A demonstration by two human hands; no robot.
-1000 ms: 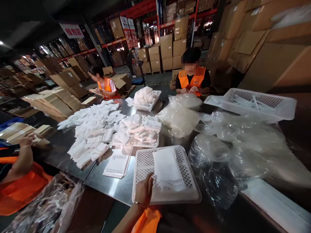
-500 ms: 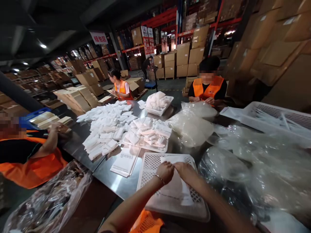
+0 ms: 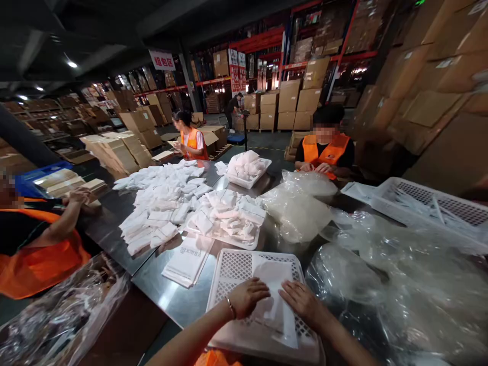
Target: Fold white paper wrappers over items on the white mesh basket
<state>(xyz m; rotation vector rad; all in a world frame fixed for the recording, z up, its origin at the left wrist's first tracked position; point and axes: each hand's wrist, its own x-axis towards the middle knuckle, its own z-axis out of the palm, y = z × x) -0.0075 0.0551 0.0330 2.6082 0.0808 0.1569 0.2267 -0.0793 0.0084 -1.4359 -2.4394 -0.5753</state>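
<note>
A white plastic basket (image 3: pixel 223 277) with a lattice pattern stands in front of me at the table's near edge. On it lies a flat white packet (image 3: pixel 272 272), its surface a little creased. My left hand (image 3: pixel 247 297), with a bracelet at the wrist, rests at the packet's left side, fingers stretched out. From the right, my right hand (image 3: pixel 301 302) lies with straight fingers over the packet's right edge. Neither hand grips anything. Left of the basket is a stack of printed white bags (image 3: pixel 188 259).
Past the basket, a tray (image 3: pixel 251 244) is heaped with small white packets, with a loose pile (image 3: pixel 156 203) beside it. Clear plastic bags (image 3: pixel 412 274) cover the right side. Another white basket (image 3: pixel 430 203) holds white strips. Co-workers in orange vests sit around the table.
My hands have parted and moved slightly nearer to me. Their fingers, pinched together at the packet's top before, are now stretched out over it. The view has shifted a little.
</note>
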